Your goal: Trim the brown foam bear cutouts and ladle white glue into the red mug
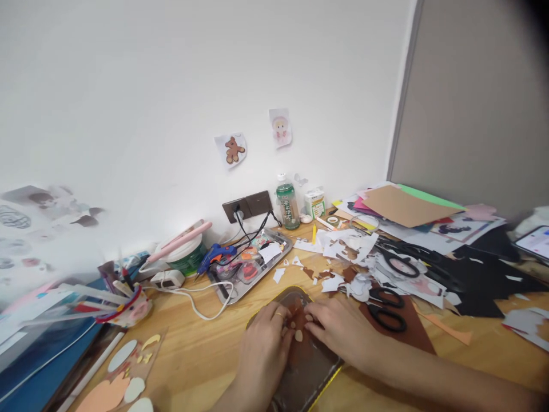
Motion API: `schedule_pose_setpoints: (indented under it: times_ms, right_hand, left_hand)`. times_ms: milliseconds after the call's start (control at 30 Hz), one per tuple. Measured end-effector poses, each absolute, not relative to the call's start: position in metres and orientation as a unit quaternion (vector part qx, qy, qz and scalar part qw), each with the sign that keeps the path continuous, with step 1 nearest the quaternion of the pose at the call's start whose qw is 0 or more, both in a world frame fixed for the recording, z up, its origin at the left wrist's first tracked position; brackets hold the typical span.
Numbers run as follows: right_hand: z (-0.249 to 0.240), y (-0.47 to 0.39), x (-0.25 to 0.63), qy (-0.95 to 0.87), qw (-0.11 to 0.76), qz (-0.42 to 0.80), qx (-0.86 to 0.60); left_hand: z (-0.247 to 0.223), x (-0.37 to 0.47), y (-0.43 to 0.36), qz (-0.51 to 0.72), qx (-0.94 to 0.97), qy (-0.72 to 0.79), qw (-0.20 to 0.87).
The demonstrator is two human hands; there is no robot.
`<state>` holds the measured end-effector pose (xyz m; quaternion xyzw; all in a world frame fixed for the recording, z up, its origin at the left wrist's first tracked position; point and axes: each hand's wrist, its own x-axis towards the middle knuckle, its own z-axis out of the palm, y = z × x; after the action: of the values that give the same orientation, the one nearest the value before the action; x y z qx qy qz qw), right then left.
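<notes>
Both hands over dark mat with yellow edge on wood surface. Left hand palm down, ring on finger, fingers curled near small tan pieces; can't tell if grip's pinching anything. Right hand across from it, thumb and fingertips bunched close, contents of grip unclear too. Tan bits sit right between both grips. Black scissors just beyond right hand, on brown sheet.

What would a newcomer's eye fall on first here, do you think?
Probably the left hand and right hand over a dark, yellow-edged panel, front centre. Then perhaps black-handled scissors on brown paper to their right, and the bear picture on the white wall.
</notes>
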<state>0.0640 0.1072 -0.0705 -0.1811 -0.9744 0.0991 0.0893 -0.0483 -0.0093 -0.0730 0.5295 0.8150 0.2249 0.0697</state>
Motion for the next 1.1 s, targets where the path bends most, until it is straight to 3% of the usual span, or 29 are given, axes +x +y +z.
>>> schedule_pose_setpoints:
  times_ms: [333,767,900,1100]
  right_hand:
    - [-0.077,0.111,0.066,-0.97,0.103,0.143,-0.17]
    - [-0.081,0.116,0.064,-0.958,0.127,0.208,-0.154]
    - [-0.074,0.116,0.064,-0.93,0.139,0.3,-0.158]
    - [-0.069,0.116,0.061,-0.814,0.099,0.535,-0.202]
  left_hand:
    - [-0.086,-0.057,-0.006,0.401,0.475,0.761,0.186]
    - [-0.086,-0.057,-0.007,0.38,0.492,0.764,0.172]
    - [-0.087,-0.061,-0.005,0.454,0.435,0.747,0.217]
    - [-0.077,-0.072,0.0,0.521,0.38,0.713,0.275]
